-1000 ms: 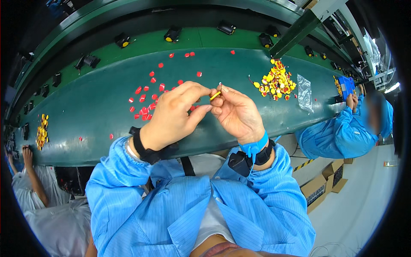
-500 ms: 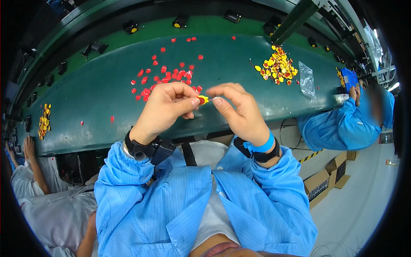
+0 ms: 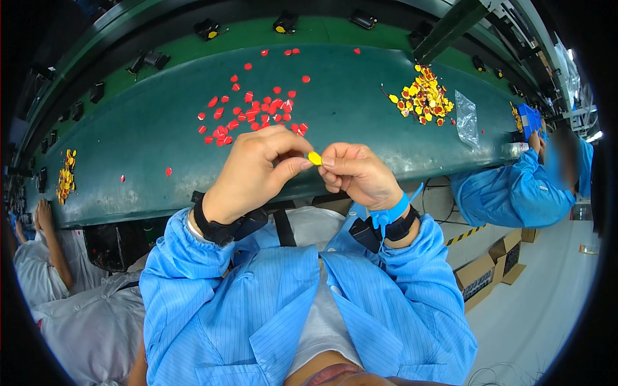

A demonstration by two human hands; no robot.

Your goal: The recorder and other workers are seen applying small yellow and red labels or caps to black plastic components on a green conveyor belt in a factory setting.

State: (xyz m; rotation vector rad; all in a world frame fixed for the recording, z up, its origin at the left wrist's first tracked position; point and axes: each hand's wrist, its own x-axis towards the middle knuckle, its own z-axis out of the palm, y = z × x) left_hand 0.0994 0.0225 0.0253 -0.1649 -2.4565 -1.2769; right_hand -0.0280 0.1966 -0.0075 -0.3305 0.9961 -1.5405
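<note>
**Yellow disc sits in the gap between both hands, pinched from two sides**

Head view, the only one:
- Small yellow disc [image 3: 314,158] is up off the bench [image 3: 154,138], yellow face to the camera. Slightly elongated as seen; long axis runs upper left to lower right.
- Left hand [image 3: 257,164]: thumb and index pinch the disc's left edge. Disc lies right of those fingers.
- Right hand [image 3: 360,172]: thumb and index pinch at the disc's lower right end, other fingers curled in. Disc lies left of those fingers.
- Neither hand is clearly nearer; both touch it. Its underside is hidden, and so is how much each grip covers.
- Loose red pieces [image 3: 249,97] lie scattered on the bench beyond the left hand, well apart from the disc.
- Heap of yellow-and-red pieces [image 3: 425,96] is beyond and to the right of the right hand. Clear plastic bag [image 3: 466,119] lies just right of that heap.
</note>
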